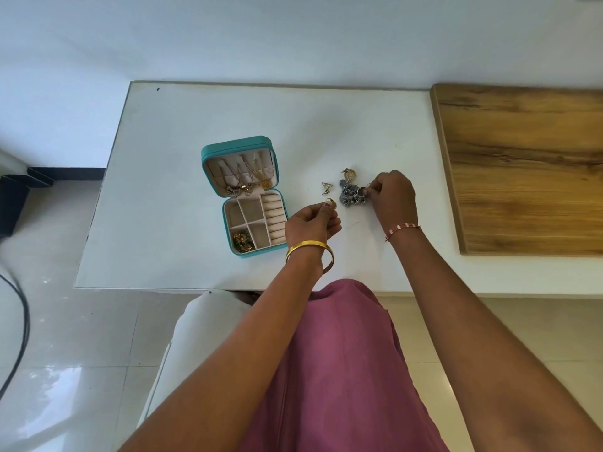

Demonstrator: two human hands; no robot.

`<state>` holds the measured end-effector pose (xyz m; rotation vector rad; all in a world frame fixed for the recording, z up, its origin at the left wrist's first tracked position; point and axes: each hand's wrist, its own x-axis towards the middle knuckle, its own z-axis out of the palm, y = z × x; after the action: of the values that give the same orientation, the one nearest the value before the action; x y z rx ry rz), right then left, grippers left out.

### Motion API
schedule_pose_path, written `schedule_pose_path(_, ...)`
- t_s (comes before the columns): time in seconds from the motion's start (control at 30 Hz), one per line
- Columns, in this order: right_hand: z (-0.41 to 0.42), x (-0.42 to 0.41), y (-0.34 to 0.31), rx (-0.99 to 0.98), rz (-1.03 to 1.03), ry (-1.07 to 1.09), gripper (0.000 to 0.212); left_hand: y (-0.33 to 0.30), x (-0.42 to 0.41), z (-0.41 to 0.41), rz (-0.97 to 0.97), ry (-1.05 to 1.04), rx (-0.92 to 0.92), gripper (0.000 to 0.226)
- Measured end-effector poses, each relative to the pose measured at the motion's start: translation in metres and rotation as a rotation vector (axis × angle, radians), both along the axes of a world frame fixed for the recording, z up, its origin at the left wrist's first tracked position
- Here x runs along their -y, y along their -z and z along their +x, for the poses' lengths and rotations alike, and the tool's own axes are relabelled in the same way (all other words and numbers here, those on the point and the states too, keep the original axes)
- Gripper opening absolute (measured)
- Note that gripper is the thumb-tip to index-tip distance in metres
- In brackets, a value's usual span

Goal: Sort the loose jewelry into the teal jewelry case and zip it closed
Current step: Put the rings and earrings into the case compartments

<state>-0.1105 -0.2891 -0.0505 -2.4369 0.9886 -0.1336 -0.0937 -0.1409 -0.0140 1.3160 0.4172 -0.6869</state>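
Observation:
The teal jewelry case (208,164) lies open on the white table (169,197), lid propped up with gold necklaces (251,181) hanging inside. Its tray has beige compartments; green-gold earrings (243,241) fill the near-left one. My left hand (311,223) pinches a gold ring (329,201) just right of the case. My right hand (393,195) pinches a small ring (362,190) over a pile of grey-blue jewelry (350,197). A triangular gold earring (326,186) and a round gold earring (349,173) lie loose beside the pile.
A wooden board (528,168) covers the table's right part. A white wall runs behind the table. My pink garment (332,370) and a white chair edge (182,324) are below the table's near edge. A black cable (19,337) lies on the tiled floor at left.

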Motion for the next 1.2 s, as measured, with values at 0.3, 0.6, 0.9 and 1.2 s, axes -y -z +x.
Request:
schedule_pose_path(0.3, -0.013, -0.010, 0.003, 0.127, 0.064, 0.008, 0.015, -0.001, -0.004, -0.001, 0.011, 0.012, -0.009, 0.007)
schedule_pose_path(0.6, -0.032, -0.034, -0.001, 0.265, 0.106, 0.118, 0.009, -0.006, -0.033, -0.010, -0.075, 0.058, 0.023, 0.011)
schedule_pose_path(0.9, -0.048, -0.125, -0.023, 0.439, 0.676, 0.101, 0.026, 0.003, -0.095, -0.027, -0.063, -0.071, -0.034, 0.012)
schedule_pose_path(1.2, -0.045, -0.148, -0.036, 0.395, 0.999, 0.073, 0.006, 0.003, -0.109, -0.018, -0.137, -0.094, 0.026, 0.013)
